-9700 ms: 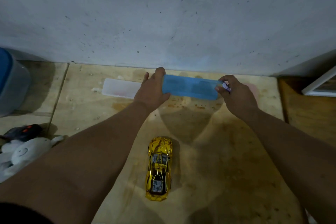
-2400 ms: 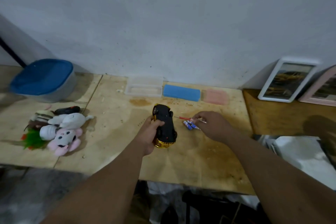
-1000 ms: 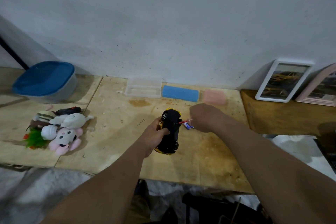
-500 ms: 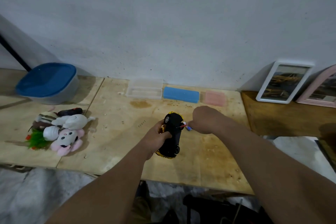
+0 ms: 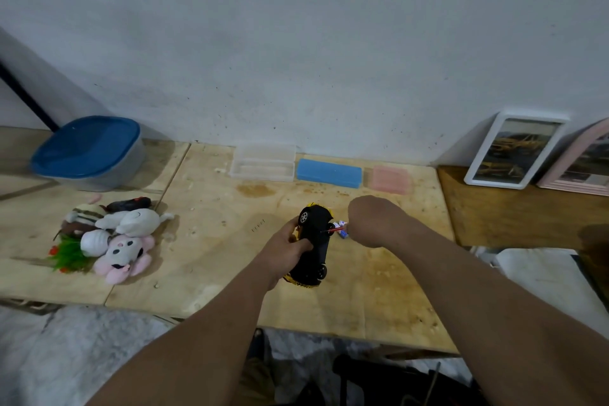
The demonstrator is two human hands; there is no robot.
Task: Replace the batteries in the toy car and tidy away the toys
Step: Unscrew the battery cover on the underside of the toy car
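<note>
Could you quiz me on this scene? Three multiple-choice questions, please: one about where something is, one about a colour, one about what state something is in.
1. Where is the pile of soft toys?
A. left part of the table
B. inside the tub
C. beside the picture frames

2. What colour is the tub lid?
A. pink
B. blue
C. yellow

3. How is the toy car held?
A. wheels flat on the table
B. underside turned up, gripped by the left hand
C. lying in the clear case

Answers: 1 A, the pile lies left of the car. 2 B, the lid is plainly blue. 3 B, its black underside and wheels show while the right hand brings a small red tool to it.
</note>
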